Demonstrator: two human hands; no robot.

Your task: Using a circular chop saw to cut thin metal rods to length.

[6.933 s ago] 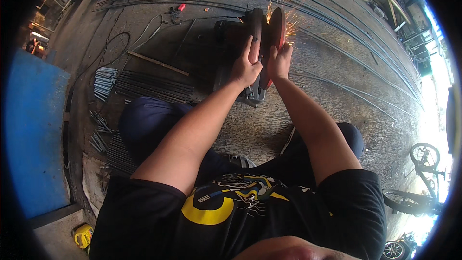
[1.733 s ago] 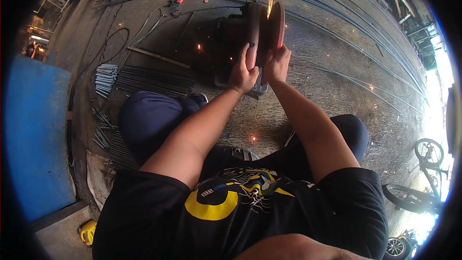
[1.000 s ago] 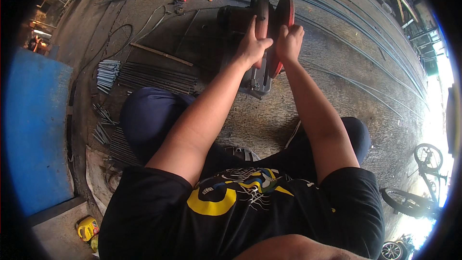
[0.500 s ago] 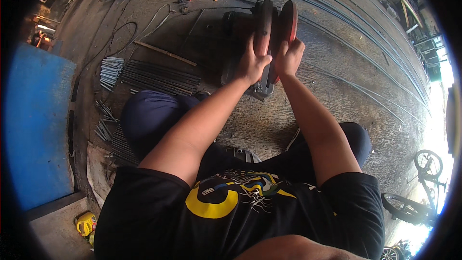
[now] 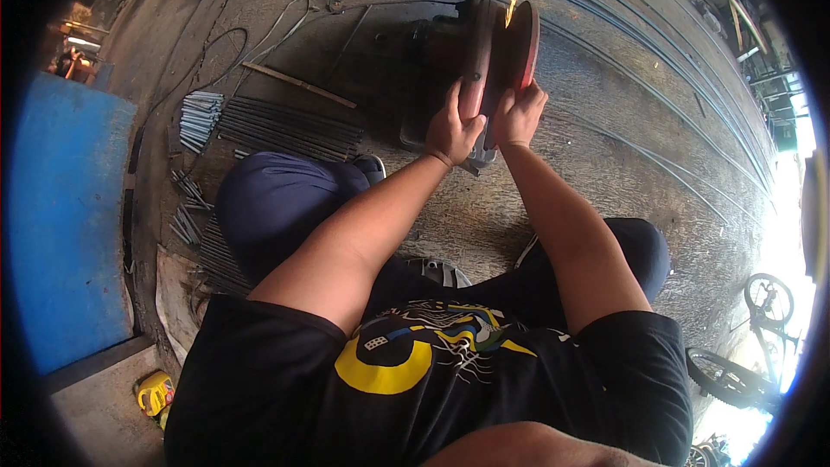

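Note:
In front of me on the floor stands a dark cut-off saw (image 5: 428, 56) with a reddish-brown curved guard (image 5: 474, 78). My left hand (image 5: 452, 131) is closed around the near end of that guard, thumb pointing right. Just to the right, my right hand (image 5: 520, 117) grips the near edge of a round disc (image 5: 525, 52) with a red rim, which stands upright beside the guard. Bright yellow sparks (image 5: 512, 7) fly up and away from the gap between guard and disc. What touches what inside that gap is hidden.
Bundled dark rods (image 5: 294, 131) and short bright rods (image 5: 201, 117) lie left of the saw, near a wooden stick (image 5: 298, 84). Long thin bars (image 5: 640, 35) stretch across the floor behind and right. A blue panel (image 5: 69, 225) is far left; a bicycle (image 5: 735, 376) stands right.
Sparks now shoot up between the guard and the disc; none showed before. Both hands keep their holds, with only a slight shift. My left knee has moved a little and more of the shoe shows.

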